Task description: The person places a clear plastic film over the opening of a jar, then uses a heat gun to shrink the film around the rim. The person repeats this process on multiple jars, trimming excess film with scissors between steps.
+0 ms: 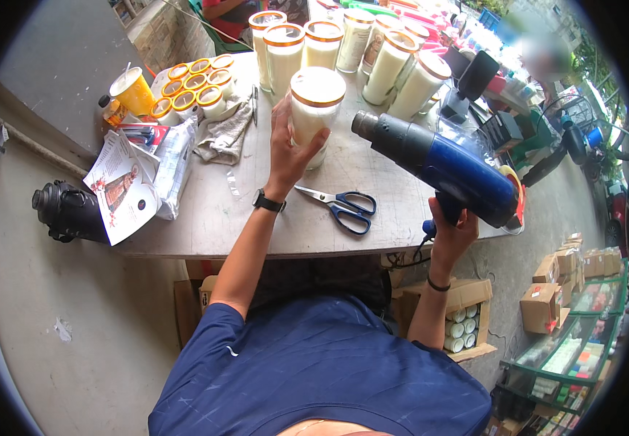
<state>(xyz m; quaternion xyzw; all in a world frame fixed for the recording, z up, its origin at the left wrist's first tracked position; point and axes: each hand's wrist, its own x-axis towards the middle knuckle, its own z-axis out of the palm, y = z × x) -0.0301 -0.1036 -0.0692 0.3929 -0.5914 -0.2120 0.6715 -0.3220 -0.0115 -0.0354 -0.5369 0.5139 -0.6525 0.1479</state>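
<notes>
My left hand [298, 136] grips a tall white candle in a glass jar [317, 117] with a copper-coloured rim, upright over the table. In my right hand [453, 229] is a blue heat gun [448, 166], held by its handle. The gun's metal nozzle [366, 124] points left towards the candle jar, with a gap between them. Scissors with dark blue handles [350, 210] lie between my hands, blades to the left. Behind the held candle stand several more tall glass candles [284, 57], also with copper-coloured rims.
Small yellow-rimmed candles [184, 101] stand left beside a grey cloth [224, 131], a yellow cup [132, 92] and printed papers [129, 191]. A black flask [66, 212] lies at the left edge. A carton [470, 297] of white cylinders sits below right. Another person [227, 13] is beyond the table.
</notes>
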